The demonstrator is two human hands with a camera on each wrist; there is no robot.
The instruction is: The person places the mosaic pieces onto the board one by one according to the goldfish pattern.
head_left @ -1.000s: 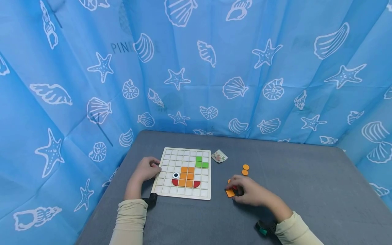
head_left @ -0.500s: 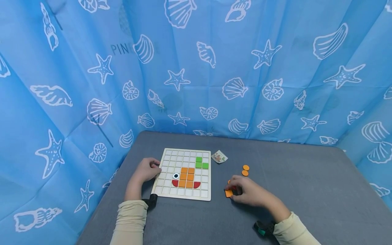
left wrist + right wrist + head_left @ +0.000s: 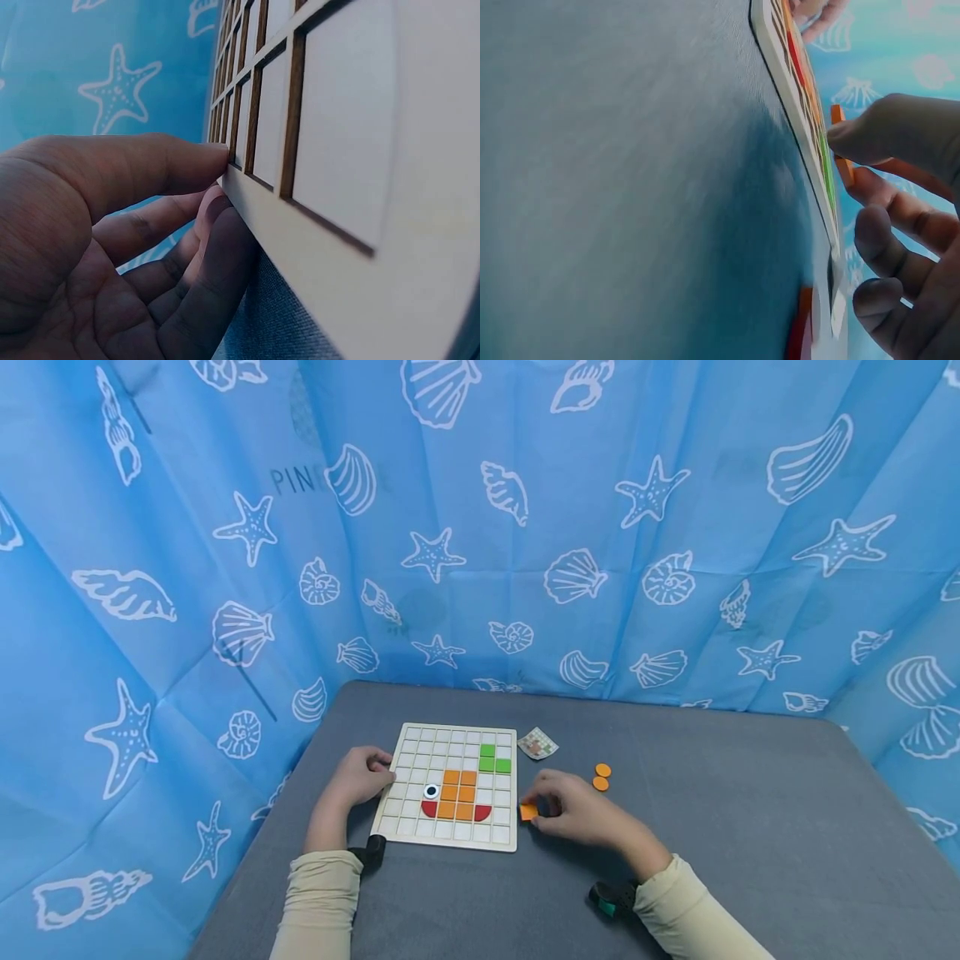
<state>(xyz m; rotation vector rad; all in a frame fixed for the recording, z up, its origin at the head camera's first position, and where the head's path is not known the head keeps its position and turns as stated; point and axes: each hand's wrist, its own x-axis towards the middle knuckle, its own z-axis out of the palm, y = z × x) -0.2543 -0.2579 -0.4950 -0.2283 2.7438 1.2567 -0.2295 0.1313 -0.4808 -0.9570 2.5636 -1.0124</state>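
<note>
My left hand (image 3: 363, 774) pinches the left edge of the white grid board (image 3: 405, 827), thumb on top and fingers at the underside in the left wrist view. Orange square tiles (image 3: 457, 793) form a block on the board, with red rounded tiles (image 3: 482, 812) at either side of its bottom row. An eye tile (image 3: 431, 791) sits left of the block, and green tiles (image 3: 487, 763) lie at the upper right. Between thumb and fingertip, my right hand (image 3: 581, 810) holds a loose orange square tile (image 3: 845, 171) just off the board's right edge.
A small pattern card (image 3: 537, 743) lies by the board's upper right corner. Two orange round tiles (image 3: 602, 777) lie beyond my right hand. In the right wrist view, a blurred red and orange piece (image 3: 801, 326) shows low down. A blue shell-print curtain (image 3: 480, 543) hangs behind the table.
My right hand has picked up the orange square tile and moved left and slightly away with it, to the board's right edge. The left hand and board have stayed put.
</note>
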